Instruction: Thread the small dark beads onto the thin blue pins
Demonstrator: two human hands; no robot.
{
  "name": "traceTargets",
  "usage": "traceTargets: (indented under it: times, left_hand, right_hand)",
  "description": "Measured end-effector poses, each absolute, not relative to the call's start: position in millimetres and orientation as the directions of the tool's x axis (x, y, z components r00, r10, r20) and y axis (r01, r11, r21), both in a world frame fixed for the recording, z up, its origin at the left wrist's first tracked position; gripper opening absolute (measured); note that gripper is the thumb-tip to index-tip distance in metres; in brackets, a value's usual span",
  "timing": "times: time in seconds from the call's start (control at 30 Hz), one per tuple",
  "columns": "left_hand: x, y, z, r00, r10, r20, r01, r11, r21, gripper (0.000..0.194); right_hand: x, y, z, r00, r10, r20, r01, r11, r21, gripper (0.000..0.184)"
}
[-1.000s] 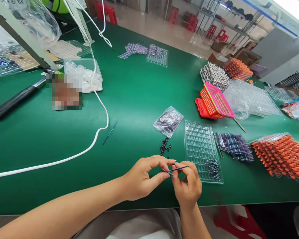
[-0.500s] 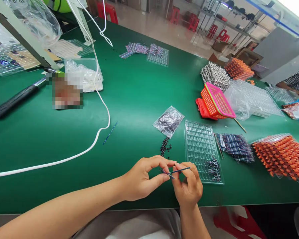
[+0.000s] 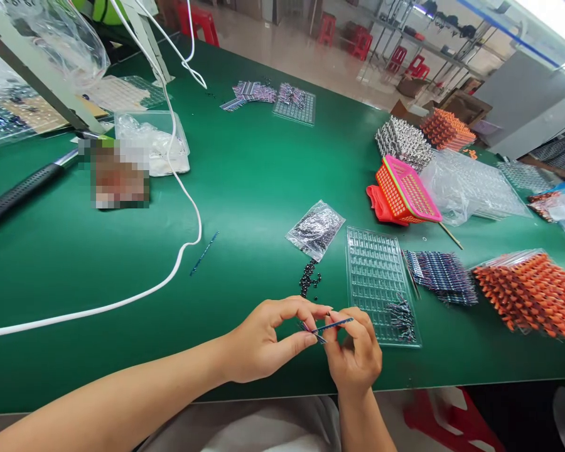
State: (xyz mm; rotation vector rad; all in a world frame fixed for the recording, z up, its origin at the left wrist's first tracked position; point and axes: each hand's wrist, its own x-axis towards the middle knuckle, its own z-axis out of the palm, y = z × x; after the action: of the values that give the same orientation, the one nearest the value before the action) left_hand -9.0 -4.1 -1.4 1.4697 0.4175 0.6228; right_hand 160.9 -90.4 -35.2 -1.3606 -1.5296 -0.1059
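Observation:
My left hand (image 3: pixel 275 339) is closed, its thumb and fingers pinching the left end of a thin blue patterned strip (image 3: pixel 334 324) with fine loose ends. The strip slants across the fingers of my right hand (image 3: pixel 355 351), which is bent and closed against it. Between the fingertips of both hands sits a tiny dark bead (image 3: pixel 328 313); which hand grips it I cannot tell. Just beyond my hands is a scatter of black beads (image 3: pixel 307 279), below a clear bag of dark beads (image 3: pixel 316 229). To the right lies a clear compartment tray (image 3: pixel 371 270) with dark thread-ended pieces (image 3: pixel 402 319).
A pile of blue strips (image 3: pixel 442 276) and stacked orange pieces (image 3: pixel 530 292) lie right. Behind them is a pink-and-orange basket (image 3: pixel 412 188). A white cable (image 3: pixel 174 273) crosses the left side, near a single blue strip (image 3: pixel 204 253) and a black-handled hammer (image 3: pixel 23 191).
The whole view has shifted slightly left. Both hands keep nearly the same pose, and the blue strip between them has tilted a little less steeply.

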Motion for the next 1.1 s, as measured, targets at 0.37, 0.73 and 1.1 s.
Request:
traceTargets:
  times: [0.37,0.73,1.1]
  left_hand:
    - [-5.9,-4.6,-2.1,0.743,0.616,0.262,-0.161,-0.215,0.963,0.009]
    - [-8.4,-2.0,1.9,0.753,0.621,0.219,-0.167,-0.142,0.976,0.008]
    - [-10.5,-1.1,2.8,0.786,0.616,0.043,-0.134,0.102,0.986,0.003]
  right_hand:
    - [160.6,-92.4,-33.8,0.187,0.691,0.698,0.733,0.374,-0.567,0.033]
    - [163.3,-92.9,-35.9,0.153,0.725,0.671,0.722,0.381,-0.577,0.038]
    - [160.8,-90.4,-34.4,0.160,0.678,0.717,0.827,0.304,-0.472,0.026]
